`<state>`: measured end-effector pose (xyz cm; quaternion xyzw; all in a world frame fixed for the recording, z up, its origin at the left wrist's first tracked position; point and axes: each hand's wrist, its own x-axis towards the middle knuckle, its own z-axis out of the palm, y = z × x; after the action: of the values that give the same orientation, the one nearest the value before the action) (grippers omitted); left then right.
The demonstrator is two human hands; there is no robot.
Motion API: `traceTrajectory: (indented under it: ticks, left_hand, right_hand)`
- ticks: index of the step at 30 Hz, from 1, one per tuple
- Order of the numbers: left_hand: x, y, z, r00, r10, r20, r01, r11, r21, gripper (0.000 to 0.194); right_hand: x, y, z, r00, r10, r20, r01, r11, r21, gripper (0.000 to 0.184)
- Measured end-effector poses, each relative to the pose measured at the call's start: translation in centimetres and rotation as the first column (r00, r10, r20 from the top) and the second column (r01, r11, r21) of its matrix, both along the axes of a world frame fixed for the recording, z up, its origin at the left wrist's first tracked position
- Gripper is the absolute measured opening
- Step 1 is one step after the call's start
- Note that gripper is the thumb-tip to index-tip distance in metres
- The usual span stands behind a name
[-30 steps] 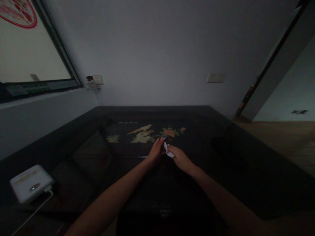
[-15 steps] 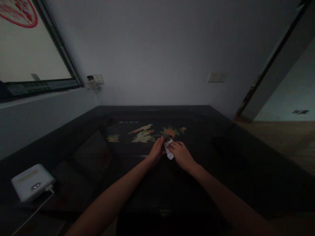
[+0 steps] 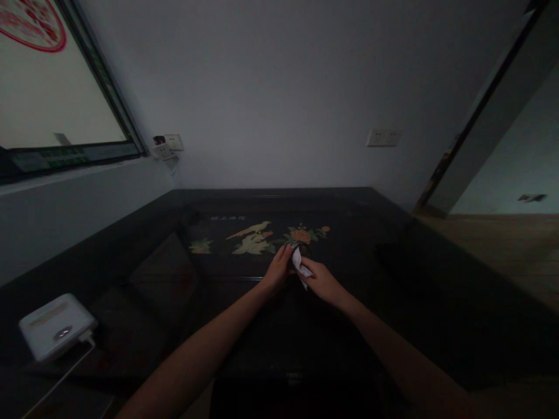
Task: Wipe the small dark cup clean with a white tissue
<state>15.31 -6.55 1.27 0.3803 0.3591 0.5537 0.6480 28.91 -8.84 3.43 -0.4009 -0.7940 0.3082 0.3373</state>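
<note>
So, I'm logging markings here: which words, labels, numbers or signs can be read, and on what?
"上": second of four characters on the black tabletop; the others are too blurred to read surely.
White box: faint strip on top, too blurred to read.
Window frame: green marks, too blurred to read.

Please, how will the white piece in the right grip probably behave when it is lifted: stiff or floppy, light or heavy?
The white piece is probably floppy, because it bends and one end sticks out past the right grip. It is likely light, as it looks thin; paper or cloth, I cannot tell.
</note>
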Motion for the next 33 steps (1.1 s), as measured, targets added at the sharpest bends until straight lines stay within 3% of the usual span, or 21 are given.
traceTrajectory:
  ticks: [6,12,19,27,30,33]
  left_hand:
    - [0.0,0.1,-0.2,0.998,-0.038,0.043,0.037,0.999,0.016,0.043]
    - [-0.2,0.3,-0.6,0.997,-0.061,0.044,0.060,0.998,0.007,0.044]
    - [-0.1,0.4,-0.8,0.998,-0.030,0.047,0.030,0.999,0.015,0.040]
    - [0.1,1.1,-1.7,0.999,0.025,-0.030,-0.021,0.992,0.121,0.030]
    - [0.1,1.1,-1.7,0.999,0.042,-0.024,-0.040,0.996,0.077,0.032]
    - [0.0,0.8,-1.4,1.000,0.009,-0.013,-0.008,0.999,0.053,0.034]
  right_hand:
    - [1.1,0.0,0.0,0.929,-0.105,0.354,0.013,0.967,0.253,0.046]
    - [1.8,0.8,-0.1,0.879,-0.179,0.442,-0.025,0.908,0.417,0.049]
    - [1.0,0.3,-0.5,0.890,-0.145,0.433,-0.005,0.945,0.327,0.046]
    - [-0.7,-0.5,-0.7,0.995,-0.086,0.045,0.083,0.995,0.058,0.031]
    - [-0.8,-0.5,-0.9,0.994,-0.102,0.028,0.100,0.994,0.053,0.032]
    - [-0.5,-0.5,-0.8,0.968,-0.186,0.166,0.158,0.973,0.168,0.034]
